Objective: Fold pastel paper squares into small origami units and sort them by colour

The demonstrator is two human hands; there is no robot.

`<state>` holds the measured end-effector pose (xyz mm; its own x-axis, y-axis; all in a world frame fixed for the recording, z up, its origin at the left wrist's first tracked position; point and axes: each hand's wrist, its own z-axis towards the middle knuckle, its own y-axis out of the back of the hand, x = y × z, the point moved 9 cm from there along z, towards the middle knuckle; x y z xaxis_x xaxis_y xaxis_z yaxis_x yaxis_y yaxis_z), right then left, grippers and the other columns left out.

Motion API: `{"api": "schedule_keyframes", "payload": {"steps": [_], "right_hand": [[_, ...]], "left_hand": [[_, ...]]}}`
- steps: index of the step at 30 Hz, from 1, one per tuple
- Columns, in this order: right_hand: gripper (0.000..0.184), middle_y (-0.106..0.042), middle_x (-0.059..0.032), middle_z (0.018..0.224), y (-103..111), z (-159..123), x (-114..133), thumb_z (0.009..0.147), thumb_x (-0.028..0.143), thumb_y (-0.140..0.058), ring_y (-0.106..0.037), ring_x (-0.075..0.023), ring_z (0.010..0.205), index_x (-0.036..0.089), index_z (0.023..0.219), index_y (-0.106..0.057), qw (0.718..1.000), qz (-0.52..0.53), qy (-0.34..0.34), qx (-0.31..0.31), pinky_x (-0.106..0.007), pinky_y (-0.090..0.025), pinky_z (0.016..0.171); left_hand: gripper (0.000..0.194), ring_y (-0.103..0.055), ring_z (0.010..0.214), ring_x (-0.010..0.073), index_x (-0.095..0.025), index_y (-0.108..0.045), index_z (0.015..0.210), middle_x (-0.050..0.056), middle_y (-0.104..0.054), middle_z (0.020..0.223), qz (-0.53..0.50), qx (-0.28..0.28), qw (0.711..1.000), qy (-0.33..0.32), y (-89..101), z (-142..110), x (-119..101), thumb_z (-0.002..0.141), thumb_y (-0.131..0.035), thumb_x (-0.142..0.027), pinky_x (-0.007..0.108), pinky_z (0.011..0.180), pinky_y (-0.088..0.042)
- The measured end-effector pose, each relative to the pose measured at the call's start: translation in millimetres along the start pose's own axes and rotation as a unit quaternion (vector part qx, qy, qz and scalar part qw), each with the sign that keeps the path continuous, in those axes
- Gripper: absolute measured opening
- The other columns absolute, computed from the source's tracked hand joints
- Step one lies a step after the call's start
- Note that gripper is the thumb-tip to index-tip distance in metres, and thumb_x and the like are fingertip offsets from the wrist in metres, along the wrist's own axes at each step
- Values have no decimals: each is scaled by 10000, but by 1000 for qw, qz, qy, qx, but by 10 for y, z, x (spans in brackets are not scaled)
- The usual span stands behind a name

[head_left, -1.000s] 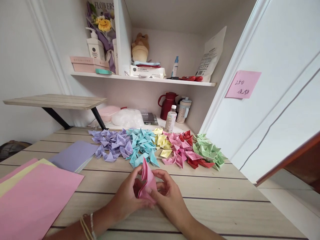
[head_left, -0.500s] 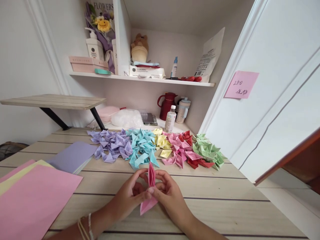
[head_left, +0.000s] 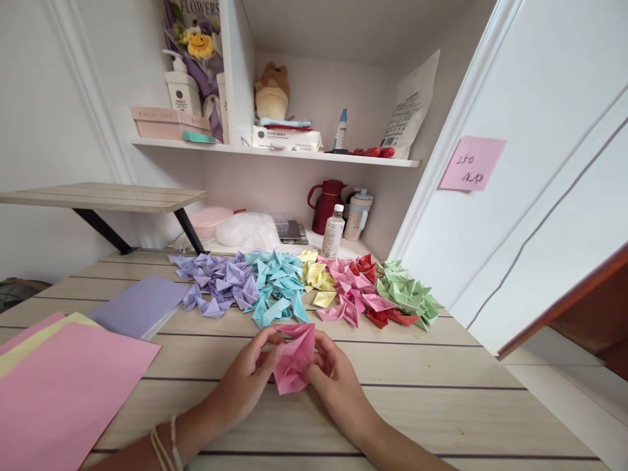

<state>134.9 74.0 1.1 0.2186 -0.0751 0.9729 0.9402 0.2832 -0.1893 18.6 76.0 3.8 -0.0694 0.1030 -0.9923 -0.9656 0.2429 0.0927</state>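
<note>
Between my two hands is a pink folded paper (head_left: 295, 358), partly spread so its creased inner faces show. My left hand (head_left: 250, 369) pinches its left edge between thumb and fingers. On the opposite edge, my right hand (head_left: 336, 376) grips with the thumb in front and the fingers behind. Just beyond them lie folded paper boats in colour groups: purple (head_left: 220, 282), blue (head_left: 279, 284), yellow (head_left: 318, 273), pink (head_left: 350, 288), red (head_left: 392, 318) and green (head_left: 407, 294).
Flat pink sheets (head_left: 73, 386) and a purple paper stack (head_left: 142, 304) lie at the left of the slatted table (head_left: 417, 418). A small raised shelf (head_left: 103, 196) stands behind them. A bottle (head_left: 333, 232) and a red jug (head_left: 326, 206) stand at the back.
The pink paper has gone from a narrow upright fold with a point hanging below to a wider, opened shape. My hands have moved slightly apart around it.
</note>
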Motion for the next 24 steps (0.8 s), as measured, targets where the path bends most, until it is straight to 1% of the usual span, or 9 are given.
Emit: {"api": "schedule_keyframes", "payload": {"steps": [2, 5, 9, 11, 15, 18, 20, 22, 24], "right_hand": [[433, -638, -51, 1045, 6, 0, 21, 724, 155, -538, -622, -185, 809, 215, 1152, -556, 1000, -12, 10, -4, -305, -515, 711], [443, -630, -49, 1088, 27, -7, 58, 726, 129, -492, -600, -227, 950, 229, 1147, -586, 998, -51, 31, -12, -347, -514, 773], [474, -549, -42, 1228, -11, -65, 173, 716, 79, -478, -514, -236, 1116, 266, 1129, -615, 979, -184, 89, -4, -372, -458, 900], [520, -528, -45, 1253, -93, -117, 237, 712, 60, -485, -493, -229, 1143, 278, 1175, -581, 964, -237, 123, 20, -380, -416, 955], [556, -513, -64, 1271, -194, -197, 307, 727, 80, -533, -477, -228, 1164, 271, 1249, -511, 946, -277, 162, 42, -376, -388, 990], [552, -491, -69, 1292, -162, -193, 280, 744, 99, -541, -480, -227, 1162, 269, 1267, -490, 947, -282, 151, 30, -363, -416, 966], [542, -484, -71, 1299, -142, -180, 266, 752, 102, -533, -473, -227, 1170, 263, 1268, -489, 947, -286, 147, 24, -364, -417, 968], [529, -485, -73, 1299, -151, -171, 277, 761, 102, -521, -466, -227, 1179, 257, 1266, -491, 943, -295, 155, 23, -371, -407, 980], [528, -489, -73, 1297, -205, -179, 319, 765, 100, -513, -468, -227, 1180, 255, 1269, -489, 934, -307, 179, 32, -376, -398, 990]], "left_hand": [[336, -581, 954, 203, -224, -528, 1148, 70, -594, 1106, 23, -9, 1000, -18, -1, -12, -27, 847, -473, -362, 295, 824, -455], [366, -585, 961, 212, -226, -513, 1168, 82, -584, 1151, 25, -1, 999, -22, -36, -29, -21, 818, -522, -331, 311, 827, -463], [401, -585, 958, 225, -196, -538, 1113, 93, -613, 1101, 32, -38, 998, -27, 30, -43, -17, 727, -623, -265, 310, 826, -460], [378, -589, 932, 221, -187, -573, 1055, 74, -642, 1035, 55, -55, 996, -31, 66, -47, -36, 683, -637, -193, 294, 820, -453], [342, -609, 852, 202, -189, -642, 976, 36, -679, 933, 101, -55, 993, -37, 78, -45, -66, 666, -536, -90, 268, 781, -455], [282, -613, 796, 198, -196, -682, 900, 28, -693, 867, 144, -66, 986, -51, 105, -51, -70, 696, -504, -116, 259, 742, -457], [188, -603, 691, 188, -188, -690, 773, 25, -689, 739, 176, -90, 979, -59, 146, -61, -65, 721, -511, -160, 251, 667, -454], [164, -572, 589, 176, -180, -672, 669, 20, -660, 618, 194, -114, 973, -60, 181, -71, -61, 732, -521, -192, 243, 592, -434], [143, -562, 563, 174, -180, -674, 693, 16, -651, 595, 186, -122, 973, -59, 187, -73, -62, 716, -533, -186, 242, 574, -427]]}}
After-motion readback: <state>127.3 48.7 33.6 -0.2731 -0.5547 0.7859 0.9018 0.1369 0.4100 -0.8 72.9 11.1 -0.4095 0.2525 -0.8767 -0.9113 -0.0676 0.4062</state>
